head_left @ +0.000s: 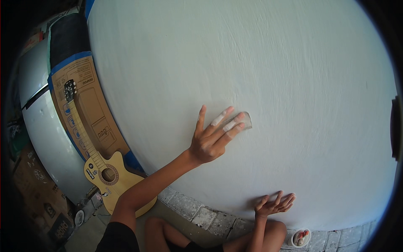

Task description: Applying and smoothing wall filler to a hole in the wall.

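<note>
Guitar (105, 168) left, leaning on box (90, 105); wall (273, 63) ahead; small dish (300, 238) at wall base, right.

Matt, faintly streaked plaster wall (294, 63), glossy pale wooden guitar (110, 176), brown cardboard box (90, 109), rough stone pavers (201, 214).

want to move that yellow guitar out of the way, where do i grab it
Take the yellow guitar by its neck, just above the body, coming from the open wall side on its right. It leans upright against the cardboard box, so the slim neck is exposed and fingers can wrap it.
</note>
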{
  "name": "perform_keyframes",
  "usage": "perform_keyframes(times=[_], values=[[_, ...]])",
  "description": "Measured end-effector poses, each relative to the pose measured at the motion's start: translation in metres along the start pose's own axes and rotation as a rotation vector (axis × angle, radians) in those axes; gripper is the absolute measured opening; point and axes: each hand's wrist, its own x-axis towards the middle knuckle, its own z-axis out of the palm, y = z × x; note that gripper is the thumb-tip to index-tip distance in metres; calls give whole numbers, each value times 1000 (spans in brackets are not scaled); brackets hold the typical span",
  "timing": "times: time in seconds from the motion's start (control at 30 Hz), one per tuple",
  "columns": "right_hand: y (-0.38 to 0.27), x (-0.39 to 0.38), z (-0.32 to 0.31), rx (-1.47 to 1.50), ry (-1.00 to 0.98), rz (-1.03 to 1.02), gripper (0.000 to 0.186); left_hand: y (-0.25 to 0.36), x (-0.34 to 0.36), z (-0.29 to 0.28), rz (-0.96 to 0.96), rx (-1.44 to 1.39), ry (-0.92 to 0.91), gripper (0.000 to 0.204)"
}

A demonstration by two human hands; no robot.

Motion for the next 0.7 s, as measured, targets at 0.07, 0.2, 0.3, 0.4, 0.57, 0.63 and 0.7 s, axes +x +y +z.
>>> perform_keyframes(times=[0.07, 0.2, 0.3, 0.4, 0.57, 0.63, 0.7], values=[[1, -1, 0, -3, 0, 7, 53, 3, 2, 0, 49, -24, 6, 49], [0, -1, 1, 10, 4, 10, 53, 4, 1, -1, -43, -52, 1, 48], [0, 0, 1, 7, 6, 10, 53, 4, 3, -4, -31, -60, -2, 47], [0, 0, 0, 17, 4, 12, 53, 4, 4, -4, -51, -47, 20, 44], [0, 1, -1, 11, 6, 9, 53, 5, 6, -5, -102, -66, 4, 35], [-1, 1, -1, 10, 3, 8, 53, 12, 1, -1, -66, -72, -13, 35], [-1, 0, -1, 9, -3, 8, 53, 11, 1, 0, -31, -80, -33, 36]])
